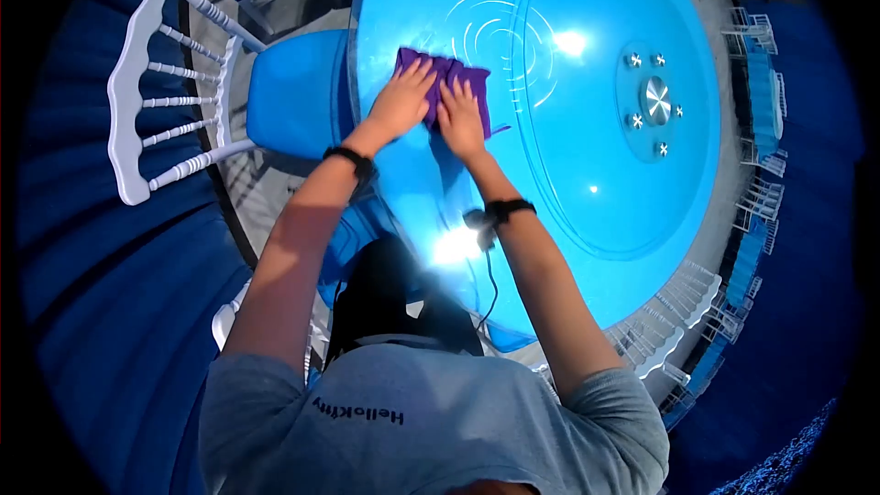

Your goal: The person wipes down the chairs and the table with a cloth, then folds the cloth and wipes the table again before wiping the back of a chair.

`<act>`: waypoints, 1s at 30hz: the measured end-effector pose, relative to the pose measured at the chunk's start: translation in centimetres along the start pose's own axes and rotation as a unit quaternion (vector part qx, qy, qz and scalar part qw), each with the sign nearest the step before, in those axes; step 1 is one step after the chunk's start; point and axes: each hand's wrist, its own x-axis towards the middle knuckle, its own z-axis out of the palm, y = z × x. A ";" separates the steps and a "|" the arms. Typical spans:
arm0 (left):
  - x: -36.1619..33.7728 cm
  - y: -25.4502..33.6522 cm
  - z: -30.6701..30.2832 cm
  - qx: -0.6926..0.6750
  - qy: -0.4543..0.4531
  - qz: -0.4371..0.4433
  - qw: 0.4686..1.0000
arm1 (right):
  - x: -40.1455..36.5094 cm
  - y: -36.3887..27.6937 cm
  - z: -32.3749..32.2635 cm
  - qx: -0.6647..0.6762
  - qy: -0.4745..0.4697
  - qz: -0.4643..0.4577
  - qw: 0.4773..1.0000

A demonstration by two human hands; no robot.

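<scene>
The purple cloth (475,82) lies bunched on the counter (403,0), and both hands rest on top of it. The left hand (403,101) has its fingers stretched out flat over the cloth's left part; the right hand (464,119) spreads its fingers over the lower middle. Their palms are hidden, as is the fabric beneath them. Below the cloth, by the right wristband (509,210), a dark lump with a thin cord (495,284) is hard to make out (glare lies right beside it).

The counter is glossy blue, with curved streaks of light to the right of the cloth. Farther right sits a round turntable (587,174) with a metal hub (656,101). Left of the cloth stands a white chair (133,82) with a blue seat, and beyond it hang dark blue folds of drapery (101,257). Far right of the cloth, rows of chairs (765,192) are small and cut into by darkness.
</scene>
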 end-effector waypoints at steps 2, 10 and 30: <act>-4.5 1.8 -0.6 -0.042 -0.008 0.018 0.999 | -4.6 -1.2 -0.7 -0.015 -0.022 -0.029 0.999; -17.2 7.6 -2.7 -0.024 -0.132 -0.008 0.991 | -18.5 -6.6 -0.4 -0.025 -0.144 -0.009 0.989; 1.4 -5.5 -1.7 0.132 0.126 -0.118 0.976 | 10.2 -2.7 2.9 -0.116 -0.037 -0.060 0.991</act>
